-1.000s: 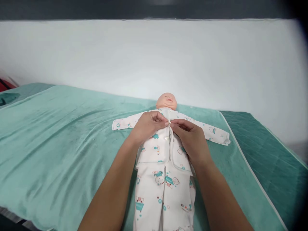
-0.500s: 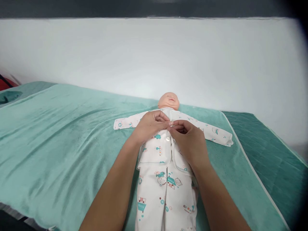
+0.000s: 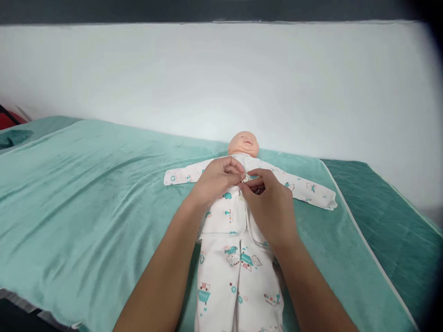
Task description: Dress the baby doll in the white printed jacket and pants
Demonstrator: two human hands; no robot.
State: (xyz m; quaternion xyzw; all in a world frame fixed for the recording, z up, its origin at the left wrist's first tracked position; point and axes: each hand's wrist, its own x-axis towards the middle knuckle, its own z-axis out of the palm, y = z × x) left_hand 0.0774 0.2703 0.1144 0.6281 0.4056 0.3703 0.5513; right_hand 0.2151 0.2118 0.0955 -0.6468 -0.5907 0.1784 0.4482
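Observation:
A baby doll (image 3: 243, 144) lies on its back, dressed in a white printed jacket (image 3: 221, 216) and matching trousers (image 3: 221, 281). Both jacket sleeves stretch out sideways. My left hand (image 3: 221, 177) pinches the jacket's front edge at the chest from the left. From the right, my right hand (image 3: 268, 193) pinches the opposite edge, its fingertips almost meeting the left ones. A small pale button (image 3: 245, 180) shows between the fingertips. Just below it sits another button (image 3: 241, 198) on the front edge. Lower down, the jacket front hangs apart.
A light green blanket (image 3: 104, 198) lies under the doll, with creases on the left. Darker green quilted cloth (image 3: 387, 216) covers the right side. A white wall (image 3: 207, 78) rises behind. Something red (image 3: 8, 121) stands at the far left.
The fingertips have parted slightly, and the button between them now shows. My right hand has shifted a little to the left. The doll stays in place.

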